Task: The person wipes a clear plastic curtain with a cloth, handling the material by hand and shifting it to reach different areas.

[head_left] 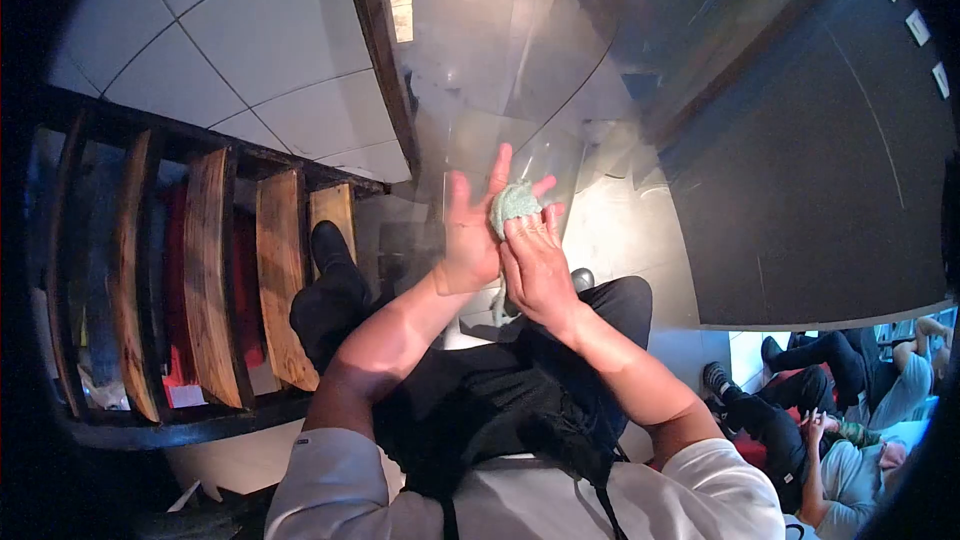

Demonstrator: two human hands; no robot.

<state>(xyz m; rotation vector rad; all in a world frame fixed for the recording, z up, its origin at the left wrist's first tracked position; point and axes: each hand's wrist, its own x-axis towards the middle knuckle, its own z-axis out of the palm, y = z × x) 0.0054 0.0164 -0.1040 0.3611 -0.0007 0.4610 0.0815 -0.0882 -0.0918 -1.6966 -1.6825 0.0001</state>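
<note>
A clear, see-through glass-like piece (461, 145) is held up in front of me, its edges faintly visible. My left hand (472, 240) shows through it, palm toward me and fingers spread, bearing it from behind. A crumpled pale green cloth (515, 202) lies against the near surface, over the left palm and fingers. My right hand (541, 268) presses this cloth with bent fingers. A tail of the cloth seems to hang below, between the wrists.
Left of me is a slatted wooden rack (208, 270) with dark frame, my foot by its end. White tiles (250, 30) cover the upper left. A dark panel (790, 190) stands at right. Other people (850, 440) sit at lower right.
</note>
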